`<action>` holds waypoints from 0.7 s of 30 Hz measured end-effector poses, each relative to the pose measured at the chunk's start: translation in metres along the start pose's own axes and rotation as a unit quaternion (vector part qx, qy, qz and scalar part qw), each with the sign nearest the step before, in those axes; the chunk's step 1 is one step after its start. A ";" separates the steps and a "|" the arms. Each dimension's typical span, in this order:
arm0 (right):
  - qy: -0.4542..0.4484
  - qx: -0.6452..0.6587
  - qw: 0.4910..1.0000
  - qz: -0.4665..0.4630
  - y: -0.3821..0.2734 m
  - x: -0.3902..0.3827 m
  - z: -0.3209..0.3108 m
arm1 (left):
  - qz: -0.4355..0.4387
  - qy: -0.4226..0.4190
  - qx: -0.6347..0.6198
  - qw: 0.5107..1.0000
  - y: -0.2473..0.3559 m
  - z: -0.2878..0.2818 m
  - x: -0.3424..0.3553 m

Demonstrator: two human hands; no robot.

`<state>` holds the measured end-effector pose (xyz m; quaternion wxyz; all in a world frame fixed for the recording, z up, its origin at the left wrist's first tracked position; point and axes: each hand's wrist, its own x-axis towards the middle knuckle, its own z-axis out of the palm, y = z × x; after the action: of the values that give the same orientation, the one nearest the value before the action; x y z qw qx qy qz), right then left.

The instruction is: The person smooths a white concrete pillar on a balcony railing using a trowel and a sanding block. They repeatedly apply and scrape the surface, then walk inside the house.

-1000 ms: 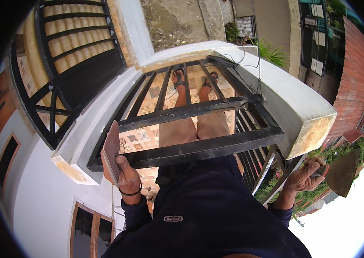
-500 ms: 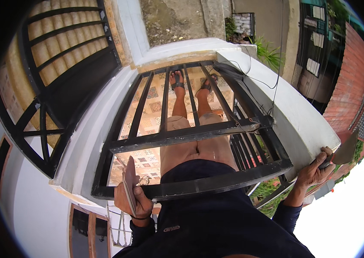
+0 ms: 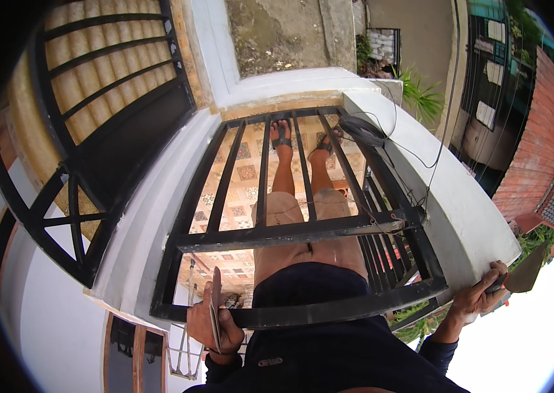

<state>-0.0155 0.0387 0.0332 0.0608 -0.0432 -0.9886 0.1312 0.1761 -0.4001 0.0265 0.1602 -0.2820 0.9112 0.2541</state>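
Note:
My left hand [image 3: 215, 329] is closed around a thin flat plate [image 3: 215, 308], which stands almost edge-on, so its face hardly shows. That hand is at the left end of the near bar of a black metal grille [image 3: 316, 313]; whether it touches the bar I cannot tell. Far to the right, my right hand [image 3: 477, 298] grips a trowel [image 3: 527, 270] whose dull, broad blade points up and outward. Its handle is mostly covered by my fingers. The hand rests by the near end of a white wall [image 3: 444, 187].
A bundle of black cable [image 3: 363, 131] lies over the grille's far right corner, its loose wires trailing along the wall. On the left stands a black railing [image 3: 74, 216] beside a white ledge [image 3: 152, 190]. Below the bars are my sandalled feet on a patterned tile floor [image 3: 245, 171].
The whole view has shifted, so the grille sits slightly lower and farther right. The plate in my left hand is now more upright and edge-on. My right hand keeps its hold on the trowel.

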 end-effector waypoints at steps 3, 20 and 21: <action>0.008 -0.002 1.000 -0.010 0.001 0.001 0.000 | 0.011 0.009 0.016 1.000 -0.001 -0.001 -0.001; 0.010 0.036 0.998 -0.041 0.003 0.006 0.003 | 0.029 0.022 -0.008 0.999 -0.002 0.004 0.000; 0.016 0.044 0.998 -0.040 0.004 0.006 0.003 | 0.026 0.018 -0.009 0.999 -0.003 0.004 0.000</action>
<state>-0.0214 0.0420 0.0301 0.0837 -0.0028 -0.9817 0.1712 0.1780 -0.3997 0.0220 0.1349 -0.2644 0.9186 0.2609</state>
